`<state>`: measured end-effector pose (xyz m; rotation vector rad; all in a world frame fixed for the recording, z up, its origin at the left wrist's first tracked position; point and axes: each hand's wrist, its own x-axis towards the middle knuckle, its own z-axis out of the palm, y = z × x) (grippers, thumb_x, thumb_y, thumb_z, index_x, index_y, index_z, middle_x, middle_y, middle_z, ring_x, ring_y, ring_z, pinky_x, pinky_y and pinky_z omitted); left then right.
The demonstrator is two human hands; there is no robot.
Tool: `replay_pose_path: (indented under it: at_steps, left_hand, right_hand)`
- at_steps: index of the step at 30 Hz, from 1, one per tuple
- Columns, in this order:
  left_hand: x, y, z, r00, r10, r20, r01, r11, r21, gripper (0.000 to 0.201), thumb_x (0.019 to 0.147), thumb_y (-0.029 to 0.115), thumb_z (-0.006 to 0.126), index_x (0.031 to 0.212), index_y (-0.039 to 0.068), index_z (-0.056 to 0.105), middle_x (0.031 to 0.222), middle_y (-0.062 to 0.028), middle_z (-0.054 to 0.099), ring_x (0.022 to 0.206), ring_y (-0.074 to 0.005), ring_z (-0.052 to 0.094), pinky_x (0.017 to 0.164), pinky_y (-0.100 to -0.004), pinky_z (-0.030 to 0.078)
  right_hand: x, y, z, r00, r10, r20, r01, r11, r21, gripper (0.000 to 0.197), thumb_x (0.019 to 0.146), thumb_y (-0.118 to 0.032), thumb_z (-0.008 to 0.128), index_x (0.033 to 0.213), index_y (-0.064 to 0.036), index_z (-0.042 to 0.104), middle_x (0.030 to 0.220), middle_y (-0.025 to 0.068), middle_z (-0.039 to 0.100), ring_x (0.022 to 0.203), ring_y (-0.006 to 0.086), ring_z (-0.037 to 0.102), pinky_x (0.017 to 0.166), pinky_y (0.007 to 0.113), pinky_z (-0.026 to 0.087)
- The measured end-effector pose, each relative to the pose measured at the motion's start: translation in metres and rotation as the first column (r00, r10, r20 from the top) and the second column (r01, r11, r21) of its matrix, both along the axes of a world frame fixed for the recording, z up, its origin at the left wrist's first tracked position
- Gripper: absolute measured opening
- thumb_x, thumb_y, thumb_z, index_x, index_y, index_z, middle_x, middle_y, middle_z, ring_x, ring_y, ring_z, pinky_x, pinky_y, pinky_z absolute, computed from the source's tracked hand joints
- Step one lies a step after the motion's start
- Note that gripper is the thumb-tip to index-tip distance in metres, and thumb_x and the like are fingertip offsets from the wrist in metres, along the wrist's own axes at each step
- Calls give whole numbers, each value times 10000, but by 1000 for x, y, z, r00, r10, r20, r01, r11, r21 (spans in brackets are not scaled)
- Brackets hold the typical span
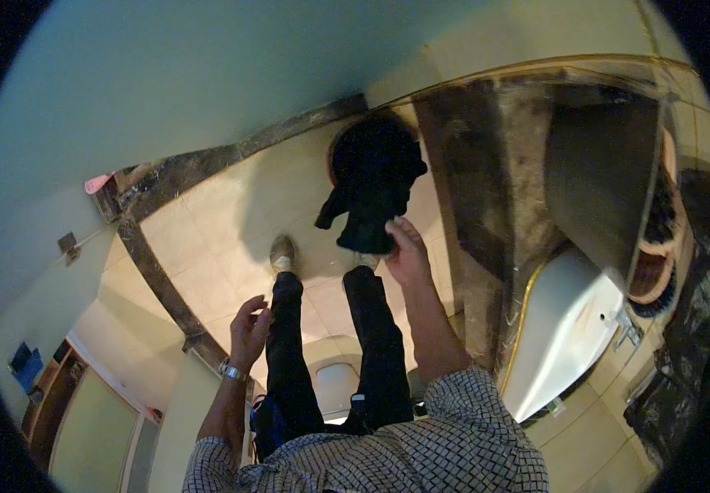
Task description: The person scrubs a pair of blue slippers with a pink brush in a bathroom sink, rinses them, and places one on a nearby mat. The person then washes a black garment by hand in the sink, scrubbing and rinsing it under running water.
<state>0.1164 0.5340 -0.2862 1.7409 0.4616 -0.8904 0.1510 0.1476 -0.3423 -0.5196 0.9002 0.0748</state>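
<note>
A black cloth garment [375,193] hangs in front of me, its upper part spread over a dark round container [332,156] whose brownish rim shows at the left. The lower edge of the garment is pinched between the thumb and fingers of my right hand [407,251]. Beside my left leg hangs my left hand [250,329], its fingers loosely bent and apart, with nothing seen in it. A metal-banded watch [232,371] is on that wrist. The folds of the garment are too dark to make out, and what the container holds is hidden.
At the right stand a white basin [564,320] with a metal tap [630,329], a dark panel [597,181] and round baskets [655,271]. A dark stone sill [158,271] edges the pale tiled floor [199,234] at left. A pink object [98,183] rests on the ledge.
</note>
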Motion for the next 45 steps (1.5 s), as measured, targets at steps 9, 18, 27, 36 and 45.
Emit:
replay_pose_path:
  at_steps: [9, 18, 27, 36, 45]
  left_hand:
    - [82, -143, -3, 793, 143, -592, -426, 826, -371, 1112, 937, 773, 578, 1681, 99, 99, 1669, -258, 294, 1435, -382, 474, 1037, -533, 530]
    - [136, -153, 104, 915, 21, -404, -192, 901, -389, 634, 944, 311, 684, 1485, 23, 521, 1356, -143, 669, 1150, -288, 682, 968, -431, 582]
    - [135, -41, 253, 995, 90, -45, -100, 924, -370, 546, 746, 134, 732, 1270, -7, 676, 1180, -95, 746, 1047, -233, 712, 959, -376, 564]
    - [153, -3, 393, 941, -59, 334, 233, 826, -513, 605, 660, 28, 827, 1247, -41, 698, 1209, -96, 758, 1079, -220, 723, 1001, -387, 555]
    - [189, -65, 500, -71, -380, 922, 520, 775, 360, 474, 752, 152, 879, 1172, 0, 721, 1138, -115, 760, 1045, -273, 736, 929, -371, 557]
  right_hand:
    - [-50, 32, 144, 963, 265, 56, -265, 964, -7, 142, 913, 27, 711, 980, -97, 724, 948, 7, 735, 827, 139, 705, 753, 311, 588]
    - [-39, 54, 253, 421, 758, 498, -775, 586, -237, 142, 929, -96, 797, 1023, -9, 735, 919, 14, 701, 789, 93, 631, 690, 284, 507]
    - [-71, 73, 216, 539, 831, 138, -828, 553, -91, 472, 985, -241, 770, 1404, -66, 639, 1276, 40, 686, 1147, 142, 634, 1029, 317, 508]
    - [-80, 97, 272, 762, 628, -158, -568, 531, -628, 908, 931, -263, 827, 1647, -94, 296, 1499, 191, 523, 1230, 231, 614, 904, 366, 582]
    - [-66, 107, 314, 808, 586, 59, 1, 99, -995, 1223, 761, -289, 959, 1681, -85, 179, 1621, 258, 369, 1454, 461, 401, 1225, 519, 341]
